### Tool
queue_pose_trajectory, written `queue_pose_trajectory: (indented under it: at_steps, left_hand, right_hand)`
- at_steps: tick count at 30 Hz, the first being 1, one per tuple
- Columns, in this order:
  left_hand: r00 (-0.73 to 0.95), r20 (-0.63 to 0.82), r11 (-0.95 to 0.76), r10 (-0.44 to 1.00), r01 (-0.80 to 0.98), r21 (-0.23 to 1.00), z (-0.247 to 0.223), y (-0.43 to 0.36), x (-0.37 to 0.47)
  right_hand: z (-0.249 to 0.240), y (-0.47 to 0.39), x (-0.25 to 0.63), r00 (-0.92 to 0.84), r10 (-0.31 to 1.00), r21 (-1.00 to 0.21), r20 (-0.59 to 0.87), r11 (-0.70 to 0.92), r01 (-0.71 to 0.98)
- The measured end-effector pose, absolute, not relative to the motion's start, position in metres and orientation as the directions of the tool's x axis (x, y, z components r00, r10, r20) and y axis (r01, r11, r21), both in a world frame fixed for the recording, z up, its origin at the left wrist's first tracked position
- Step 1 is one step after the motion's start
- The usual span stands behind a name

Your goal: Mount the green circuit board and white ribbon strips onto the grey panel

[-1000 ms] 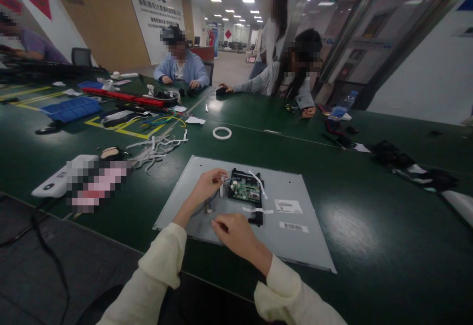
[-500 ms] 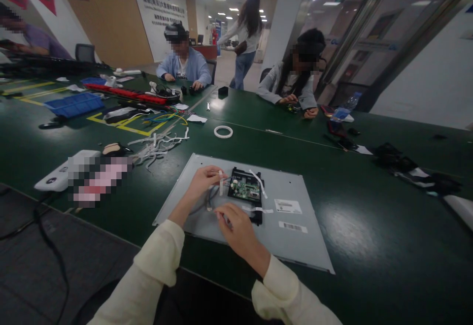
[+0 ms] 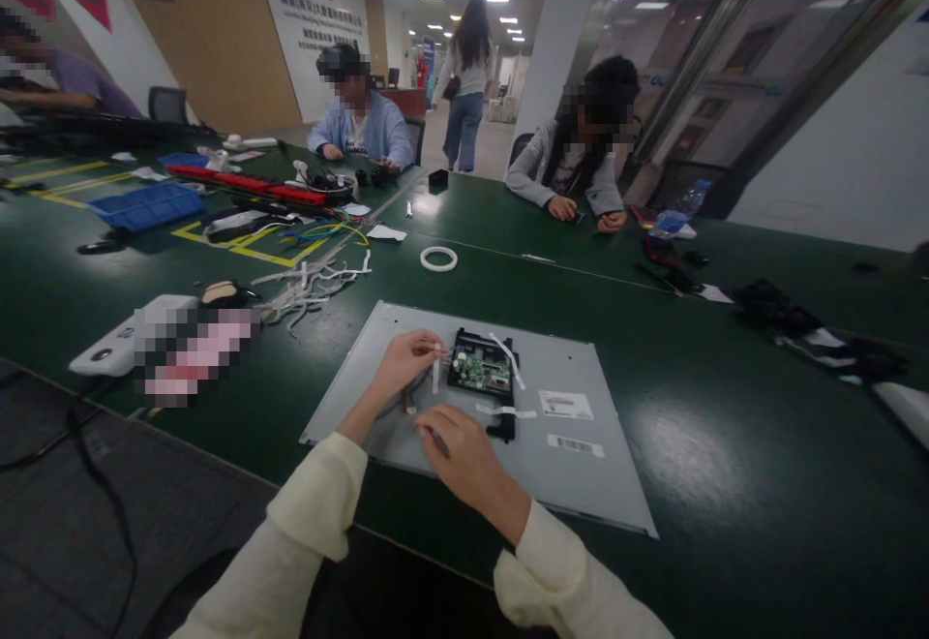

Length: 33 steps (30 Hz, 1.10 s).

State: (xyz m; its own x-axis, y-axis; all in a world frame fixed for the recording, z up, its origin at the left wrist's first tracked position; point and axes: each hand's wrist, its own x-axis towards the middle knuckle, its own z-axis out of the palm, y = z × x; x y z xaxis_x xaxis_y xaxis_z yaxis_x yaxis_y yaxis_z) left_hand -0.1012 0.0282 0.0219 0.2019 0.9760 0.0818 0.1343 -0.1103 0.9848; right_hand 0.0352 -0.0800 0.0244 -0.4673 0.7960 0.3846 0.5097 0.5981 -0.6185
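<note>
A flat grey panel [image 3: 581, 484] lies on the table in front of me. Fixed on it is a black bracket holding a green circuit board [image 3: 485, 375]. My left hand [image 3: 404, 364] pinches a short strip of white tape [image 3: 436, 373] at the board's left side. Grey cables [image 3: 408, 397] run beneath that hand, ending in a pale connector. My right hand [image 3: 461, 450] hovers over the lower part of the panel, fingers loosely curved and apart, fingertips close to the connector. Two more tape strips [image 3: 517, 368] lie across the bracket.
A white tape roll [image 3: 438, 258] rests behind the panel. To the left are a heap of tape scraps [image 3: 312, 286], a white power bank [image 3: 108, 349] and a blue tray [image 3: 145, 206]. Two people sit across the table; another person walks behind them.
My left hand has shifted slightly down with the tape strip. My right hand has moved a little left, toward the connector. In the background, the walking person has gone farther off.
</note>
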Motion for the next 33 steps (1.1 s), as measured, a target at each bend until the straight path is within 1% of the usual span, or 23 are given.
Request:
queue_pose_trajectory:
  at_steps: [2,5,9,12,20,25,29,33]
  left_hand:
    - [0.221,0.133,-0.172,0.966,0.165,0.971,0.019,0.028,-0.100]
    - [0.251,0.190,-0.243,0.949,0.204,0.948,0.014,0.029,-0.100]
    - [0.267,0.225,-0.290,0.937,0.238,0.927,0.008,0.031,-0.100]
    - [0.278,0.246,-0.321,0.928,0.266,0.909,0.007,0.031,-0.100]
    - [0.299,0.303,-0.414,0.905,0.447,0.793,0.017,0.028,-0.103]
    - [0.287,0.397,-0.490,0.872,0.524,0.696,0.015,0.032,-0.103]
    - [0.284,0.472,-0.547,0.834,0.528,0.649,0.011,0.036,-0.104]
    - [0.267,0.506,-0.566,0.820,0.509,0.649,0.014,0.035,-0.105]
  right_hand:
    - [0.025,-0.079,0.034,-0.442,0.807,-0.593,0.392,0.588,0.550]
    - [0.022,-0.078,0.032,-0.432,0.813,-0.516,0.391,0.582,0.629]
    - [0.015,-0.079,0.029,-0.443,0.824,-0.413,0.353,0.562,0.717]
    - [0.014,-0.079,0.028,-0.458,0.825,-0.376,0.332,0.561,0.737]
    - [0.012,-0.078,0.028,-0.474,0.825,-0.363,0.307,0.562,0.743]
    - [0.012,-0.078,0.029,-0.476,0.830,-0.375,0.293,0.557,0.741]
    - [0.014,-0.078,0.028,-0.475,0.828,-0.369,0.297,0.558,0.743]
    - [0.012,-0.078,0.028,-0.472,0.827,-0.364,0.307,0.560,0.744]
